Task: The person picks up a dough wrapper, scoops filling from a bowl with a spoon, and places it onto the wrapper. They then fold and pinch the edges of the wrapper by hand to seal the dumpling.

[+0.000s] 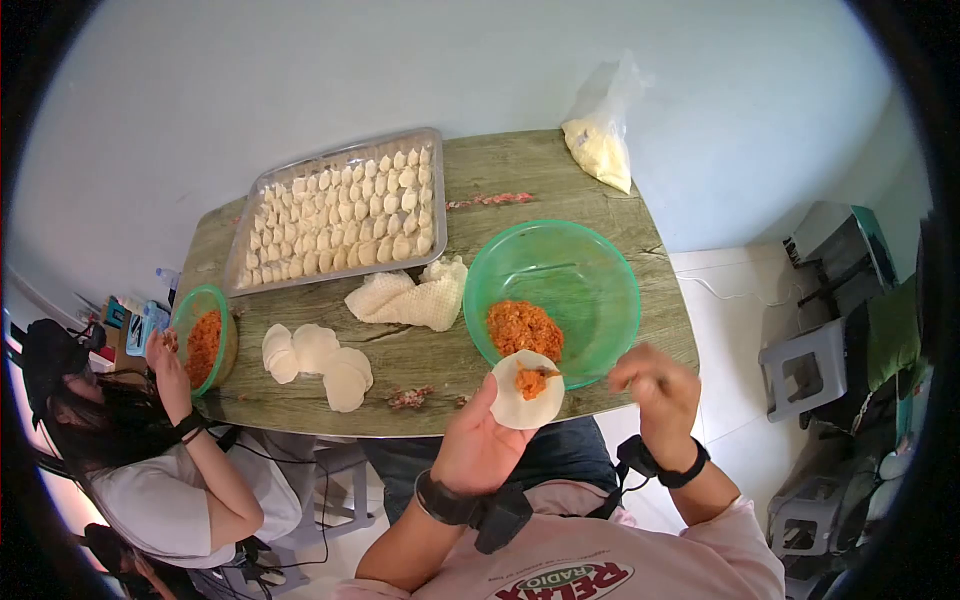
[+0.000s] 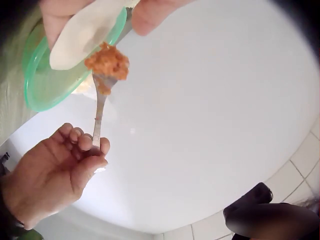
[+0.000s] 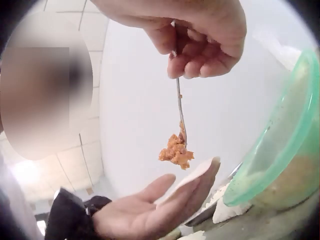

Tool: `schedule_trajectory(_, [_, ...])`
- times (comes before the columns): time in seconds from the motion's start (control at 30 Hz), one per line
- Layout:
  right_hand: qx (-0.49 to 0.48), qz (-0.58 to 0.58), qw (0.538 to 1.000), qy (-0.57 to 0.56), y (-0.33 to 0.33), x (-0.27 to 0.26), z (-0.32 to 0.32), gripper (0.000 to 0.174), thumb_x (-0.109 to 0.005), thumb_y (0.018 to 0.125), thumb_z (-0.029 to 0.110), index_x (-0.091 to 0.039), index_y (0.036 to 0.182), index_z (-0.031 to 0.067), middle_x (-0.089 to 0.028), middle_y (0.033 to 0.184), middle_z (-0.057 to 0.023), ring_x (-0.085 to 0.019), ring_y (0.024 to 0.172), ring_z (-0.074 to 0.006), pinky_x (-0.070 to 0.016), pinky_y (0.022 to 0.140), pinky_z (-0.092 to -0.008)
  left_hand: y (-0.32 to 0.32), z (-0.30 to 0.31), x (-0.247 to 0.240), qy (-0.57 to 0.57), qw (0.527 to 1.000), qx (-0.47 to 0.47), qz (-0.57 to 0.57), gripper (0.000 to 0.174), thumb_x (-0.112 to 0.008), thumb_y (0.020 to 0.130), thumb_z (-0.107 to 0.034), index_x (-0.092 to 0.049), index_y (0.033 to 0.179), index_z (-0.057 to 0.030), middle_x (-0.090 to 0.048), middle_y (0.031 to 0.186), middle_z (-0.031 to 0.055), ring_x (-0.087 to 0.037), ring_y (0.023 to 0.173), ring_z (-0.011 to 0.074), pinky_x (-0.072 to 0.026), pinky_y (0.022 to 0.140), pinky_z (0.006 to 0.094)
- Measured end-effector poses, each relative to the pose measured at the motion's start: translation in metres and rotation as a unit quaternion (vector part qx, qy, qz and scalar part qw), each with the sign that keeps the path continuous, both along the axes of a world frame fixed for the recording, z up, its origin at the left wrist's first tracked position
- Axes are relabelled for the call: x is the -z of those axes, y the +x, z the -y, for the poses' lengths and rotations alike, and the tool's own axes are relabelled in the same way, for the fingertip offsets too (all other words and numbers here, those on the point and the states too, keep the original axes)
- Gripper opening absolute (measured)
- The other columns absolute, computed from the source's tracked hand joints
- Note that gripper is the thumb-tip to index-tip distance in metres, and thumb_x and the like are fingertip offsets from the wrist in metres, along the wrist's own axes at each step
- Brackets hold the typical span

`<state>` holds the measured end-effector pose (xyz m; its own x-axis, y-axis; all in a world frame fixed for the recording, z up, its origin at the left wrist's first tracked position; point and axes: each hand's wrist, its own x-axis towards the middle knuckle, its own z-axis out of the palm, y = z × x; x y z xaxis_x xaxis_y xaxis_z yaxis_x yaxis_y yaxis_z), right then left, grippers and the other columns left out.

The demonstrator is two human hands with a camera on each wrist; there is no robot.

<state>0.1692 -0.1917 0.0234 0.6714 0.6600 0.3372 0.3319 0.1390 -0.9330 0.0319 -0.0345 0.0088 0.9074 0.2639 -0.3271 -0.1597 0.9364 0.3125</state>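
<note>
In the head view my left hand [image 1: 480,445] carries a round dumpling wrapper [image 1: 528,408] on its fingers. In the right wrist view those fingers are straight beneath the wrapper and the thumb stands apart. My right hand [image 2: 60,167] grips the handle end of a thin metal utensil [image 2: 99,112] between thumb and curled fingers. A lump of orange filling [image 2: 107,61] covers the utensil's widened head, close over the wrapper. Behind the wrapper stands a green bowl [image 1: 622,300] with more orange filling [image 1: 523,330] at its near left side.
A tray [image 1: 436,200] of dumplings stands at the back left. Beside it lie a crumpled cloth [image 1: 420,298] and loose wrappers [image 1: 316,347]. A plastic bag [image 1: 600,150] sits at the back right. Another person [image 1: 190,440] reaches to a smaller green bowl [image 1: 222,300] at left.
</note>
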Motion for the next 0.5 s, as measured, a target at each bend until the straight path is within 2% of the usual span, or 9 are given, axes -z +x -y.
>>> schedule_trajectory(0.03, [-0.001, 0.000, 1.000, -0.001, -0.002, -0.002, 0.003, 0.023, -0.064, 0.083, 0.023, -0.065, 0.090, 0.0011, -0.062, 0.081, -0.0085, -0.059, 0.076, -0.0171, -0.0451, 0.064, -0.0287, 0.000, 0.001, -0.002, -0.006, 1.000, 0.002, -0.001, 0.047, -0.036, 0.099, -0.032, -0.036, 0.133, 0.0001, -0.044, 0.136, 0.0132, -0.040, 0.128, 0.0259, -0.0306, 0.109, 0.0415])
schedule_trajectory(0.07, [-0.032, 0.173, 0.984, -0.027, -0.004, -0.004, 0.005, 0.022, -0.067, 0.077, 0.019, -0.065, 0.091, 0.0018, -0.061, 0.081, -0.0095, -0.058, 0.075, -0.0186, -0.0457, 0.064, -0.0299, -0.001, 0.002, -0.004, -0.013, 1.000, 0.003, -0.004, 0.048, -0.034, 0.099, -0.034, -0.035, 0.133, 0.0001, -0.043, 0.136, 0.0134, -0.040, 0.128, 0.0259, -0.0302, 0.109, 0.0416])
schedule_trajectory(0.1, [-0.063, 0.341, 0.937, -0.051, -0.006, -0.004, 0.005, 0.023, -0.070, 0.072, 0.014, -0.066, 0.092, 0.0024, -0.061, 0.081, -0.0105, -0.058, 0.074, -0.0201, -0.0464, 0.063, -0.0310, -0.002, 0.001, -0.005, -0.013, 1.000, 0.001, -0.005, 0.048, -0.034, 0.099, -0.034, -0.035, 0.133, 0.0001, -0.043, 0.136, 0.0134, -0.040, 0.128, 0.0259, -0.0302, 0.109, 0.0416])
schedule_trajectory(0.13, [-0.081, 0.370, 0.925, -0.019, -0.010, -0.001, 0.004, 0.033, -0.072, 0.063, 0.008, -0.067, 0.095, 0.0043, -0.060, 0.080, -0.0089, -0.057, 0.073, -0.0221, -0.0475, 0.063, -0.0316, -0.004, 0.001, -0.006, -0.024, 1.000, 0.005, 0.006, 0.048, -0.034, 0.099, -0.034, -0.035, 0.133, -0.0001, -0.043, 0.136, 0.0126, -0.040, 0.127, 0.0255, -0.0306, 0.109, 0.0412])
schedule_trajectory(0.3, [-0.116, 0.371, 0.921, -0.027, -0.017, 0.004, 0.010, 0.038, -0.073, 0.062, 0.009, -0.068, 0.100, 0.0069, -0.059, 0.080, -0.0052, -0.057, 0.073, -0.0218, -0.0480, 0.059, -0.0298, -0.007, 0.000, -0.003, -0.012, 1.000, 0.015, 0.003, 0.053, -0.030, 0.099, -0.039, -0.034, 0.134, 0.0000, -0.042, 0.136, 0.0132, -0.039, 0.128, 0.0265, -0.0302, 0.108, 0.0422])
schedule_trajectory(0.4, [-0.074, 0.354, 0.932, -0.024, -0.016, -0.004, 0.015, 0.032, -0.074, 0.061, 0.011, -0.070, 0.093, 0.0071, -0.058, 0.080, -0.0052, -0.058, 0.070, -0.0213, -0.0489, 0.059, -0.0286, -0.009, 0.001, 0.001, -0.019, 1.000, 0.007, -0.003, 0.053, -0.031, 0.099, -0.039, -0.034, 0.134, -0.0005, -0.042, 0.136, 0.0132, -0.039, 0.128, 0.0267, -0.0298, 0.108, 0.0428])
schedule_trajectory(0.5, [-0.093, 0.342, 0.935, -0.001, -0.017, -0.012, 0.016, 0.032, -0.075, 0.061, 0.011, -0.071, 0.092, 0.0068, -0.058, 0.080, -0.0051, -0.058, 0.070, -0.0214, -0.0491, 0.059, -0.0290, -0.010, 0.002, 0.000, -0.002, 1.000, -0.003, -0.007, 0.051, -0.032, 0.099, -0.039, -0.034, 0.134, -0.0013, -0.042, 0.136, 0.0127, -0.040, 0.127, 0.0263, -0.0307, 0.107, 0.0424])
